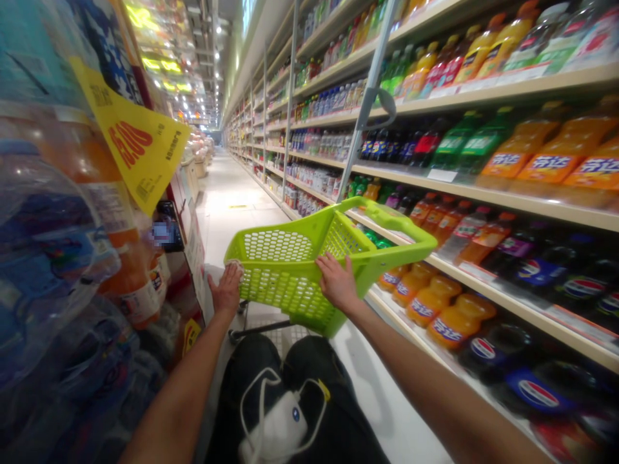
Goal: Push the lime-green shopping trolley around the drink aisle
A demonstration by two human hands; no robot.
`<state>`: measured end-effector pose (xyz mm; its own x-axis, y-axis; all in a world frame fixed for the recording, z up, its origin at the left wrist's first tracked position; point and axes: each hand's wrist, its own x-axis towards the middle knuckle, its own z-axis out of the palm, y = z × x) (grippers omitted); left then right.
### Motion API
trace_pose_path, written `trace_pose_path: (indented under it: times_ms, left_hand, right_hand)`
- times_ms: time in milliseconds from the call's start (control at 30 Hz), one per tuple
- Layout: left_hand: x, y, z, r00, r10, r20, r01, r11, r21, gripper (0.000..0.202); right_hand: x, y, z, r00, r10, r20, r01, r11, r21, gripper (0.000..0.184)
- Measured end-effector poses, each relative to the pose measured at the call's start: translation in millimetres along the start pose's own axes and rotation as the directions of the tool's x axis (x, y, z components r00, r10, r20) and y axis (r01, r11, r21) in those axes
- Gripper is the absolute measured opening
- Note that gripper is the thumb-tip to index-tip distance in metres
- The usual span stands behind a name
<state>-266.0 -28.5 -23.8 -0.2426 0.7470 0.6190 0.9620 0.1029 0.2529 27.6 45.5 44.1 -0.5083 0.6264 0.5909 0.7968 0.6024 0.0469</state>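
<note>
A lime-green plastic shopping cart (pixel 285 283) with perforated sides stands sideways in front of my knees. At its left end my left hand (pixel 226 289) presses a pale crumpled cloth (pixel 236 267) against the basket's corner; the cloth is mostly covered by my fingers. My right hand (pixel 337 278) grips the near upper rim, with its fingers lying over the edge and the thumb raised. Toward the shelves on the right extends the cart's handle (pixel 411 235). Below the basket, part of the dark wheeled frame (pixel 261 330) shows.
Shelves of soda bottles (pixel 447 319) line the right side closely. Stacked shrink-wrapped bottles (pixel 62 258) and a yellow price sign (pixel 140 145) crowd the left. A white power bank (pixel 278 425) with a cable hangs before my lap. The tiled aisle (pixel 227 187) runs ahead.
</note>
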Motion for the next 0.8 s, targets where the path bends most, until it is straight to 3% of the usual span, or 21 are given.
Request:
trace_pose_path:
  times_ms: [200,367,433,633,800]
  left_hand:
    - [-8,11,13.2,0.999,-0.023,0.045,0.023,1.0,-0.009,0.04]
    - [-36,9,25.9,0.98,0.101,0.172,-0.096,0.995,-0.04,0.04]
    - [-41,11,23.5,0.978,0.134,0.161,-0.128,0.991,-0.048,0.039]
    - [-11,35,-3.1,0.979,0.2,-0.051,-0.203,0.977,-0.063,0.039]
    - [7,49,4.9,0.976,0.216,0.023,-0.214,0.975,-0.061,0.04]
  right_hand:
    - [2,0,-2,1.0,0.002,0.029,-0.003,1.0,0.014,0.045]
    - [3,-1,-5,0.999,0.012,0.044,-0.012,1.0,0.015,0.045]
    - [3,-2,-6,0.998,0.016,0.054,-0.017,1.0,0.019,0.045]
    - [2,-3,-10,0.999,0.019,0.031,-0.02,0.999,0.031,0.045]
    - [1,-5,-14,1.0,0.023,-0.015,-0.022,0.998,0.055,0.046]
